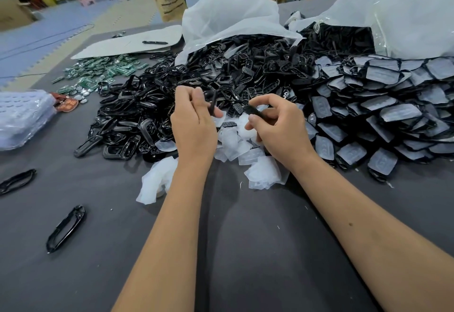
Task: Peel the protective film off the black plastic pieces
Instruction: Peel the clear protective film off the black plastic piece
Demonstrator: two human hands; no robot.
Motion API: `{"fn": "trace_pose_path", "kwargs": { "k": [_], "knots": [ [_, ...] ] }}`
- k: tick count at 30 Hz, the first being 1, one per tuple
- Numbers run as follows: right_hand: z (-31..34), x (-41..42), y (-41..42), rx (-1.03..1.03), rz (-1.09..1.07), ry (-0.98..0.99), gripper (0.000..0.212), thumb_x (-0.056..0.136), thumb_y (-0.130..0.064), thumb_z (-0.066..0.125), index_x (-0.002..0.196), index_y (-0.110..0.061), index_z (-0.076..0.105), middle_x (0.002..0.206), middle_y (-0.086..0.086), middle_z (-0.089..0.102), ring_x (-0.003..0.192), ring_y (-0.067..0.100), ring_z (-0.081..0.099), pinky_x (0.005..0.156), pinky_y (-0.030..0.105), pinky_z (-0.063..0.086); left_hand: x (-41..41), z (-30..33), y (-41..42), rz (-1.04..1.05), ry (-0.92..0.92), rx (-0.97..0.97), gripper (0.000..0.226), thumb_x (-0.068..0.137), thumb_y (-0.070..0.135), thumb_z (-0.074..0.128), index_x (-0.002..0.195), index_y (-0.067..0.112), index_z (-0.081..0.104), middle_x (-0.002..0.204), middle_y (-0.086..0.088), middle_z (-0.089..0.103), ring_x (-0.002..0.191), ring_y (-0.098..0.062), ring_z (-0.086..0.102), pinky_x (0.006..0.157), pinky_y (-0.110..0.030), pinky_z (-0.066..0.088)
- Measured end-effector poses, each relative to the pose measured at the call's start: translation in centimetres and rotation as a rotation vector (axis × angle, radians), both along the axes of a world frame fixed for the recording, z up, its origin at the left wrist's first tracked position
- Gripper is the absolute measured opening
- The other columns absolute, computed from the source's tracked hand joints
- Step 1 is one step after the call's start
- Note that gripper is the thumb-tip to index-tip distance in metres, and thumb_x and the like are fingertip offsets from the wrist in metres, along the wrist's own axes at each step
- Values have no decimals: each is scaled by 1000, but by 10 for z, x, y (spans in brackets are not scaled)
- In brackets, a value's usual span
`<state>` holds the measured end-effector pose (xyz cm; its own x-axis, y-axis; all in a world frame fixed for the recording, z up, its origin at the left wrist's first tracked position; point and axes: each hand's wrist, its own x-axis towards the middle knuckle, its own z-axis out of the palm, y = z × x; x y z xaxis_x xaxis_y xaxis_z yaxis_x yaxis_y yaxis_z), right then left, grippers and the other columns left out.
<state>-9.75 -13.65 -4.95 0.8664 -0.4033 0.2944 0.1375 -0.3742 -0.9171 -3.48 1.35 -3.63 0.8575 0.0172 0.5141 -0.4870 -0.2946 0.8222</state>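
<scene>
grey felt covered the tabletop (245,250), with warehouse clutter, cardboard boxes and pink stools blurred along the top of the frame. at centre frame the left hand (194,125) pinched a thin black piece (212,104) upright between thumb and fingers, grip narrow and closed round it. just beside it, the right hand (277,127) curled its fingers round a second black piece (253,110), thumb pressed against its lower edge. whether film still clung to either piece could not be told. below and between the hands lay a scatter of peeled film scraps (231,144), spilling toward lower centre. right of frame, a heap of film-covered pieces (383,115) stretched out of a clear plastic bag (405,16); centre and left, a heap of bare black frames (137,115) sprawled in front of a white bag (231,19). green circuit boards (105,68) sat in the upper left, and two loose black frames (66,228) lay in the lower left. judging from this, the slender piece in the left hand looked easy to flex or snap if pulled hard. a dropped piece would vanish among its neighbours, so peeled and unpeeled parts could mix. thin film might tear and leave a scrap stuck on. loose scraps near the wrists could cling and drift into the heaps.
</scene>
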Motion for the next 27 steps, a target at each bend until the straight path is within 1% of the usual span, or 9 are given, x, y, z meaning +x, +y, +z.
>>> {"fn": "trace_pose_path", "kwargs": {
  "k": [4,7,9,13,16,19,22,25,27],
  "knots": [
    [1,-1,0,30,48,-20,21,96,-4,66,112,-18,68,75,-1,77,51,10,61,52,22,49,0,-6,-4,-46,92,-67,12,105,27,56,97,18,55,88,3,67,74,1,55,75,-19,44],
    [1,-2,-2,82,98,-42,23,97,-1,65,116,-14,68,76,1,77,51,13,61,52,20,49,-2,-7,-6,-74,160,-160,12,95,8,68,101,17,63,95,4,65,77,-7,59,80,-31,55],
    [1,-2,-3,98,123,-51,25,97,0,63,117,-14,68,77,3,77,52,17,61,53,21,49,-5,-7,-7,-115,215,-198,14,96,4,64,104,15,66,99,-1,69,73,-18,62,73,-40,58],
    [1,-2,-3,98,137,-90,29,99,-2,60,114,-22,74,79,5,77,54,14,62,52,20,50,-7,-4,-11,-185,303,-274,33,104,-8,42,116,7,69,111,-13,72,77,-14,70,66,-25,58],
    [1,-1,-3,93,92,-108,24,100,-3,61,113,-19,72,80,4,77,53,15,62,52,21,50,-8,-4,-10,-192,295,-244,40,102,-11,42,119,18,64,101,-13,76,72,-24,76,73,-34,64],
    [-1,0,-4,78,12,-120,6,99,-7,65,101,-12,63,79,3,77,50,18,62,53,26,51,-8,-7,-11,-172,296,-219,22,100,-7,57,110,10,66,92,-12,75,68,-25,78,74,-42,65],
    [-1,1,-4,25,-51,-144,6,97,-11,71,96,-17,72,80,-1,76,62,11,66,59,27,55,-8,-10,-13,-151,307,-217,14,97,-5,63,99,7,69,88,-10,76,67,-23,78,70,-38,65],
    [-1,2,-4,-20,-77,-125,15,97,-9,70,105,-16,79,91,-6,74,80,11,68,76,37,60,-10,-13,-15,-140,312,-207,18,98,-5,60,97,10,70,86,-8,77,68,-20,78,66,-30,63],
    [-1,2,-4,-39,-77,-105,18,96,-6,69,107,-15,80,90,-8,73,79,11,67,77,40,61,-10,-14,-16,-133,316,-201,23,99,-6,56,98,11,71,88,-9,76,68,-19,78,66,-27,62]
  ]
}}
